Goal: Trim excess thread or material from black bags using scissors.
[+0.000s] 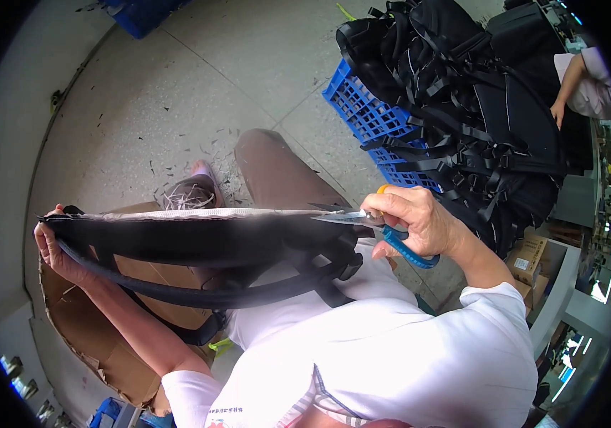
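Note:
A black padded fabric piece [198,242] with straps and a pale strip along its top edge stretches across my lap. My left hand [59,246] grips its left end, fingers wrapped round the corner. At the other end my right hand [419,217] holds scissors [405,246] with blue and orange handles. Their blades are apart and lie at the right end of the pale edge; whether fabric is between them I cannot tell. Webbing straps and a black buckle [349,265] hang below the piece on its right side.
Black bags with straps [462,121] are heaped over blue plastic crates [369,107] at the right. An open cardboard box [70,314] stands at the lower left. Dark scraps litter the floor [141,93]. Another person's hand [558,110] reaches toward the heap at far right.

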Demonstrator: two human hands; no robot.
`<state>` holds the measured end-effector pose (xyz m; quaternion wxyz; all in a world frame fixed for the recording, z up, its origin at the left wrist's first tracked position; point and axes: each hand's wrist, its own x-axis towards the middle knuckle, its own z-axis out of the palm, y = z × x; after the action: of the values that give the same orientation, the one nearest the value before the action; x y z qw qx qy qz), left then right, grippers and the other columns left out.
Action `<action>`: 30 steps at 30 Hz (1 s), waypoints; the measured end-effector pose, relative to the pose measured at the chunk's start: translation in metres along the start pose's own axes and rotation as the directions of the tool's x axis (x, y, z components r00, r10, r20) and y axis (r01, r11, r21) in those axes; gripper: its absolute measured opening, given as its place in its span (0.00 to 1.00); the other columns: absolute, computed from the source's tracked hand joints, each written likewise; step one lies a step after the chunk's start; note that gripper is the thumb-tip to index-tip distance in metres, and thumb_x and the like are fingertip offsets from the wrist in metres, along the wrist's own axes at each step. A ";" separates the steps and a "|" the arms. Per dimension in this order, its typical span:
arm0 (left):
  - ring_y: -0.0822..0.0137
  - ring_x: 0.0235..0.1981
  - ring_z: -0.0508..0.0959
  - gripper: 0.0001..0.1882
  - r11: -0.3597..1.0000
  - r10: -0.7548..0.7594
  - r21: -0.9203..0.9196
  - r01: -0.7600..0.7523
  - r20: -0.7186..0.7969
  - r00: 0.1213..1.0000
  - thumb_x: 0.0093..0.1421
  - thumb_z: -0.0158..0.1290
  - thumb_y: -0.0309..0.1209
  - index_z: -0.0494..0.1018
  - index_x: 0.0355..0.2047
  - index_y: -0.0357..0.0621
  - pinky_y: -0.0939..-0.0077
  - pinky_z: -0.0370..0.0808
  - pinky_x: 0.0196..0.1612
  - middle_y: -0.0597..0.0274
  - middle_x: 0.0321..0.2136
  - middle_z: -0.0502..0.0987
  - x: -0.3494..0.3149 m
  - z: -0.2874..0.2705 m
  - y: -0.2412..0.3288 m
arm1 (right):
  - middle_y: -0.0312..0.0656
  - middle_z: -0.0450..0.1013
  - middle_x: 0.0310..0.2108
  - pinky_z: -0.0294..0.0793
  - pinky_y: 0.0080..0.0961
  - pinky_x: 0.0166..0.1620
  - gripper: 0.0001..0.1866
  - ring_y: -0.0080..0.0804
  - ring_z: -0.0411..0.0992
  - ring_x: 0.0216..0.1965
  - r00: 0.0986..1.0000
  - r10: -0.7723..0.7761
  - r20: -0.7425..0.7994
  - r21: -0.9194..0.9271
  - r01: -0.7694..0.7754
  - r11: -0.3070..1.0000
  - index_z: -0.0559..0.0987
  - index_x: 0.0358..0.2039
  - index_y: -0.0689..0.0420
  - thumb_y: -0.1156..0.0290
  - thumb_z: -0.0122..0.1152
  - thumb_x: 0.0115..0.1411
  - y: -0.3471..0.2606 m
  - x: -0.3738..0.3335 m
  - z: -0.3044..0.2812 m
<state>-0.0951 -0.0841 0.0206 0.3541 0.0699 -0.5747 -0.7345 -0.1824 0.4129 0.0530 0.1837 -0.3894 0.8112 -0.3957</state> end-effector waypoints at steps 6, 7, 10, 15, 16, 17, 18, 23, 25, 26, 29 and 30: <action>0.61 0.37 0.76 0.07 0.999 0.019 0.046 -0.018 -0.028 0.999 0.60 0.44 0.28 0.70 0.31 0.39 0.71 0.73 0.43 0.52 0.31 0.75 0.001 0.005 0.002 | 0.33 0.67 0.21 0.64 0.16 0.19 0.29 0.19 0.62 0.17 0.999 0.005 0.047 0.007 -0.006 1.000 0.73 0.37 0.57 0.51 0.67 0.40 0.001 0.000 -0.006; 0.61 0.36 0.76 0.07 0.999 0.019 0.041 -0.018 -0.020 1.000 0.60 0.44 0.29 0.70 0.31 0.39 0.71 0.74 0.42 0.52 0.31 0.75 0.001 0.006 0.004 | 0.33 0.67 0.21 0.64 0.15 0.19 0.29 0.19 0.62 0.17 0.999 0.008 0.043 0.047 -0.010 0.999 0.72 0.38 0.57 0.52 0.68 0.39 0.000 0.001 -0.008; 0.62 0.34 0.77 0.06 1.000 0.001 0.013 -0.001 -0.034 0.999 0.60 0.45 0.29 0.71 0.31 0.41 0.72 0.76 0.39 0.50 0.31 0.76 0.000 0.020 -0.004 | 0.34 0.66 0.22 0.66 0.17 0.22 0.32 0.22 0.64 0.20 0.998 0.049 0.050 0.006 -0.050 0.999 0.72 0.39 0.57 0.51 0.70 0.35 -0.003 0.007 -0.013; 0.62 0.34 0.77 0.06 1.000 0.009 0.007 -0.009 0.039 0.999 0.60 0.44 0.29 0.71 0.32 0.42 0.71 0.76 0.39 0.47 0.32 0.76 0.001 0.030 0.002 | 0.36 0.67 0.23 0.69 0.22 0.28 0.34 0.27 0.67 0.23 0.997 0.025 0.068 -0.044 -0.022 0.999 0.73 0.39 0.57 0.48 0.69 0.35 -0.003 0.018 -0.016; 0.63 0.35 0.77 0.06 0.999 -0.006 -0.032 0.008 0.053 0.999 0.60 0.44 0.28 0.71 0.32 0.41 0.72 0.76 0.39 0.49 0.32 0.76 0.001 0.035 0.002 | 0.36 0.67 0.23 0.69 0.22 0.28 0.34 0.27 0.67 0.23 0.998 0.020 0.067 -0.045 -0.017 0.999 0.73 0.39 0.57 0.48 0.69 0.35 -0.004 0.021 -0.017; 0.63 0.35 0.77 0.06 1.000 0.000 -0.030 0.001 0.050 0.999 0.60 0.44 0.28 0.71 0.32 0.41 0.72 0.76 0.39 0.49 0.32 0.76 0.002 0.037 0.003 | 0.36 0.67 0.24 0.69 0.23 0.29 0.34 0.27 0.67 0.23 0.997 -0.004 0.081 -0.053 0.008 0.999 0.73 0.38 0.57 0.47 0.69 0.34 -0.004 0.023 -0.018; 0.64 0.35 0.77 0.06 1.000 0.020 -0.003 -0.020 0.047 0.999 0.60 0.44 0.28 0.71 0.32 0.41 0.73 0.76 0.38 0.50 0.31 0.76 0.002 0.040 0.003 | 0.37 0.68 0.24 0.69 0.23 0.29 0.34 0.27 0.67 0.24 0.995 -0.027 0.095 -0.060 0.033 0.998 0.73 0.37 0.57 0.46 0.69 0.34 -0.004 0.026 -0.019; 0.68 0.31 0.76 0.06 0.999 0.049 0.000 -0.049 0.000 0.999 0.59 0.46 0.29 0.71 0.31 0.41 0.77 0.75 0.35 0.55 0.29 0.76 0.003 0.057 -0.001 | 0.37 0.69 0.23 0.68 0.22 0.27 0.32 0.28 0.66 0.21 0.977 0.065 0.203 -0.069 -0.052 0.996 0.74 0.35 0.56 0.46 0.68 0.36 -0.008 0.034 -0.030; 0.73 0.30 0.74 0.04 0.991 0.071 0.118 -0.066 -0.040 0.997 0.58 0.49 0.29 0.71 0.30 0.43 0.82 0.72 0.35 0.58 0.29 0.75 0.004 0.055 -0.004 | 0.37 0.69 0.22 0.68 0.21 0.26 0.31 0.27 0.66 0.19 0.973 0.089 0.215 -0.152 -0.057 0.987 0.74 0.35 0.56 0.47 0.68 0.37 -0.011 0.032 -0.032; 0.73 0.30 0.74 0.04 0.991 0.049 0.130 -0.040 -0.073 0.996 0.58 0.49 0.29 0.71 0.30 0.42 0.82 0.72 0.36 0.59 0.30 0.75 0.005 0.054 -0.006 | 0.37 0.70 0.21 0.68 0.22 0.25 0.29 0.29 0.67 0.19 0.981 0.029 0.194 -0.114 -0.007 0.993 0.74 0.35 0.56 0.48 0.67 0.38 -0.013 0.030 -0.031; 0.74 0.32 0.72 0.05 0.987 -0.053 0.141 0.076 -0.165 0.985 0.58 0.49 0.29 0.70 0.31 0.42 0.82 0.70 0.38 0.59 0.31 0.75 0.004 0.034 -0.005 | 0.39 0.71 0.21 0.68 0.25 0.24 0.25 0.34 0.70 0.21 0.987 -0.072 0.143 -0.103 0.087 0.991 0.73 0.34 0.56 0.51 0.66 0.42 -0.015 0.029 -0.028; 0.75 0.33 0.71 0.06 0.977 -0.050 0.190 0.092 -0.216 0.975 0.59 0.49 0.31 0.70 0.32 0.42 0.82 0.68 0.41 0.59 0.33 0.74 0.003 0.025 -0.004 | 0.39 0.69 0.20 0.67 0.26 0.24 0.24 0.34 0.70 0.20 0.985 -0.136 0.103 -0.063 0.143 0.988 0.72 0.32 0.56 0.52 0.66 0.42 -0.010 0.029 -0.020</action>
<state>-0.1122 -0.0657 0.0259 0.3772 0.2027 -0.6019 -0.6741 -0.2081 0.3969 0.0737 0.1815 -0.4703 0.7854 -0.3592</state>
